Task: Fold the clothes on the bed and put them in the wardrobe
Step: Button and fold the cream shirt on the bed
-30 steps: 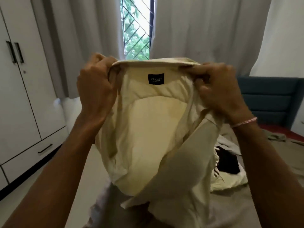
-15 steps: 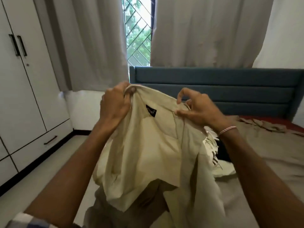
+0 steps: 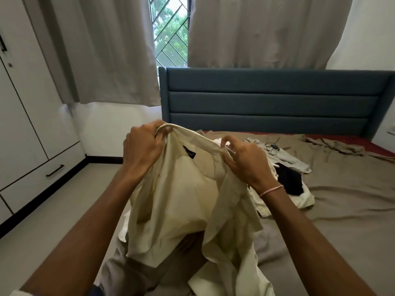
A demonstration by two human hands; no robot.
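Fingers [image 3: 150,126] of the left hand [image 3: 142,146] and right hand [image 3: 245,162] pinch the collar [image 3: 192,133] of the cream shirt [image 3: 188,199] above the left edge of the bed [image 3: 342,212]; folding looks barely begun, so spreading it flat should follow.

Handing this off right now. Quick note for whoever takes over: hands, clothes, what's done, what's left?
Left hand: grips the cream shirt at the collar.
Right hand: grips the collar's other end.
Shirt hangs unfolded over the bed. More clothes lie loose on the bed. Wardrobe, at left, is closed.
Done: nothing folded in view.
Left: fold the shirt, fold the rest, put all in the wardrobe.
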